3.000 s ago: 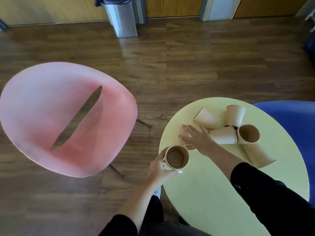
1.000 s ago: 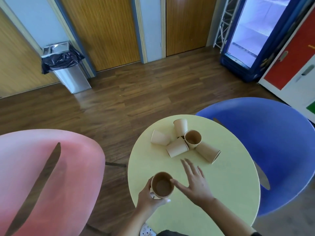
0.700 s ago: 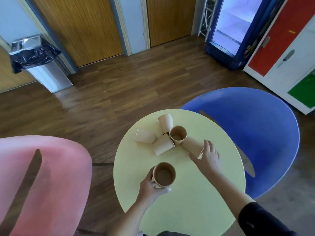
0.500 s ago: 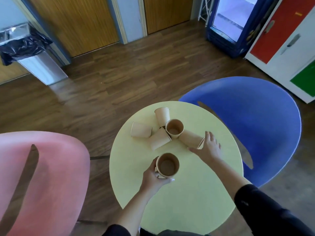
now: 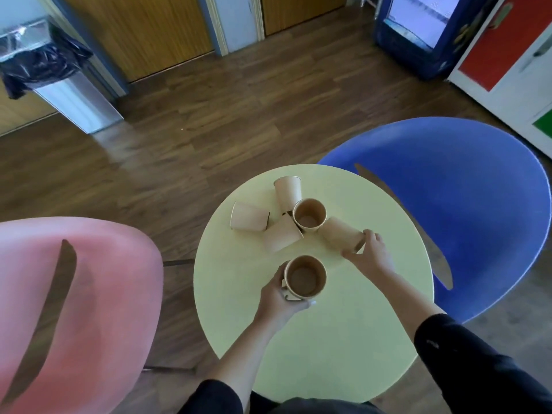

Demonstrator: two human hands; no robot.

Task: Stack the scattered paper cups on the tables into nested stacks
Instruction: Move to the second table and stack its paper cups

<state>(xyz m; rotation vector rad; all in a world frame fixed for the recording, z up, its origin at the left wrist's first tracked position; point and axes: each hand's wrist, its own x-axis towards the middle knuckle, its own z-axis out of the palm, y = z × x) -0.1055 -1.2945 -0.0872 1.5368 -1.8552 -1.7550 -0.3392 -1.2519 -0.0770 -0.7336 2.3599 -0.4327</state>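
Head view: over the round pale-yellow table (image 5: 328, 339), the left hand (image 5: 279, 300) wraps around an upright brown paper cup stack (image 5: 304, 276), its smooth inside empty, held toward the table's near-left part. Farther back on the table lie three tipped kraft paper cups (image 5: 249, 218) fanned around one upright empty paper cup (image 5: 309, 216). At the cluster's right, the right hand (image 5: 372, 255) pinches the rim of a fourth tipped tapered paper cup (image 5: 339, 236).
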